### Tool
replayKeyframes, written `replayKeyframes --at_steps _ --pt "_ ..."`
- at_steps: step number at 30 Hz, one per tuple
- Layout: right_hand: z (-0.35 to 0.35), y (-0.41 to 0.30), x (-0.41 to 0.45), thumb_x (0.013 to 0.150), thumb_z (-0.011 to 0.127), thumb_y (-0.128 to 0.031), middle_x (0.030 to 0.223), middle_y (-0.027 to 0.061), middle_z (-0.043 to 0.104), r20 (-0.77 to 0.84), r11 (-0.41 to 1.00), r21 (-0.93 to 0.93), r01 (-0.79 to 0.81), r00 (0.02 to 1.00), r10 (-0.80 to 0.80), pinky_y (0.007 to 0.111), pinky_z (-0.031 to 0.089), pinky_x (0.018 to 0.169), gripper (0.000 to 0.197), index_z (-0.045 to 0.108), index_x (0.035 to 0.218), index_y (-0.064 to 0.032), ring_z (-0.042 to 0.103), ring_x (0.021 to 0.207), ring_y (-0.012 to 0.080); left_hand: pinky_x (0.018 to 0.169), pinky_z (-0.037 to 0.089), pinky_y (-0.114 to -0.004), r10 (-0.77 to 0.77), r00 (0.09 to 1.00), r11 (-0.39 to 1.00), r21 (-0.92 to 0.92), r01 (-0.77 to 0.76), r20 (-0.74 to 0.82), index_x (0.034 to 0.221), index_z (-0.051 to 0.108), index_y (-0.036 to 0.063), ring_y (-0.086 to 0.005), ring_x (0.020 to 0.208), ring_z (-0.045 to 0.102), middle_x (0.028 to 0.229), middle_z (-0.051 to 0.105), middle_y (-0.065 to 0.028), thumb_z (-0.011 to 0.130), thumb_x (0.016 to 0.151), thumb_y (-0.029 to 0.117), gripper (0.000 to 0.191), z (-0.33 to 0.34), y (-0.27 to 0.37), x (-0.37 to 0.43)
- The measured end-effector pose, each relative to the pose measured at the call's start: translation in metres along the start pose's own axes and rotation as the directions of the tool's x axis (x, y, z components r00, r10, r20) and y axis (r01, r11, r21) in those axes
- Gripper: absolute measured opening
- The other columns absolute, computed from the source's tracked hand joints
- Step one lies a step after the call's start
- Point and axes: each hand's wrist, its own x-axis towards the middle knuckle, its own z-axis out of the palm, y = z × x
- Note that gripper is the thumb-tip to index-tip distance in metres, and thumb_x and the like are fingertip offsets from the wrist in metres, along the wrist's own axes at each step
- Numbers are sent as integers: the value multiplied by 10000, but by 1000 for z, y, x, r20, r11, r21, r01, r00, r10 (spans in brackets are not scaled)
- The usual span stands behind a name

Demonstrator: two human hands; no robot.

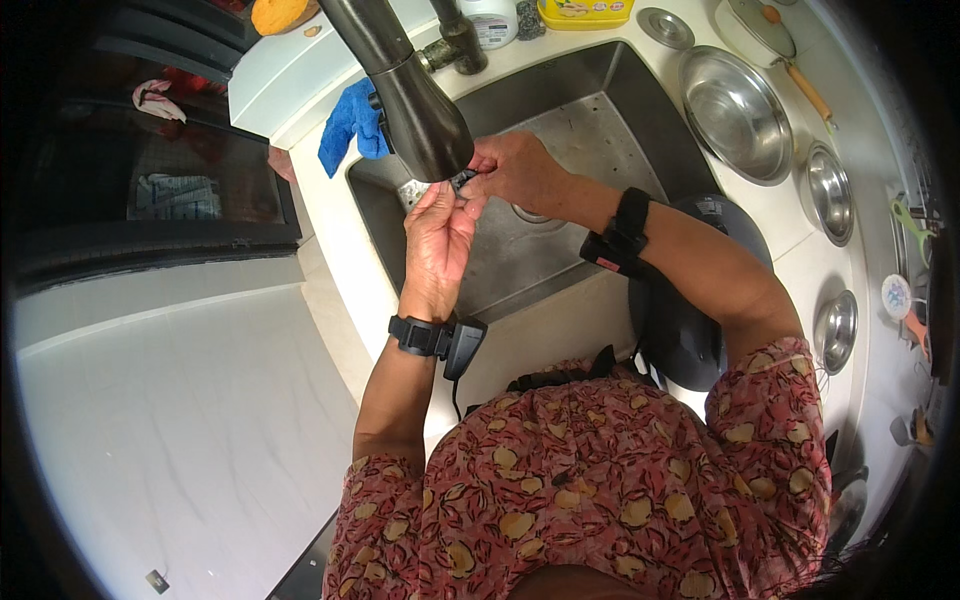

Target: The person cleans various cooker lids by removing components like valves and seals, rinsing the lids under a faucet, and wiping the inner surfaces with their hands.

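My left hand (441, 236) reaches up over the left part of a stainless steel sink (525, 281), its palm partly turned up. My right hand (525, 171) comes in from the right and meets it fingertip to fingertip. Pinched between both hands is a small dark object (463, 180), mostly hidden by the fingers; what it is cannot be made out. Just above the fingertips hangs the dark metal head of a faucet (427, 127), which covers part of both hands' surroundings. No running water is visible.
A blue cloth (349, 127) hangs over the sink's left rim. Behind stand a white bottle (491, 22) and a yellow container (585, 11). To the right are a large steel bowl (735, 112), smaller steel bowls (829, 195), a lidded pot (754, 30) and a dark rounded appliance (682, 322).
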Motion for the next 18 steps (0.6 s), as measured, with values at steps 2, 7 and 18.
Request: replayKeyframes --at_steps 2,7,18 --pt "0 2 1 643 680 -262 647 130 591 -21 1000 13 -10 1000 10 363 464 549 257 592 687 -24 592 604 289 879 496 -347 -2 999 1000 16 3 -49 1119 499 -38 -200 943 581 1092 554 -100 468 907 92 251 6 0 -1" --pt "2 -2 7 712 668 -133 563 64 567 -75 995 -50 85 993 -89 246 431 459 209 558 652 34 541 520 101 927 470 -389 -5 1000 1000 -29 5 -19 1100 499 -48 -224 1005 560 1096 550 -123 448 914 88 236 7 0 -1" --pt "-15 -11 8 661 658 -231 667 138 622 68 984 49 -170 984 167 344 483 558 226 648 724 -15 611 594 251 964 439 -404 24 999 998 -51 -26 -43 1082 501 -66 -234 1039 541 1099 544 -143 465 901 64 226 6 3 -1"
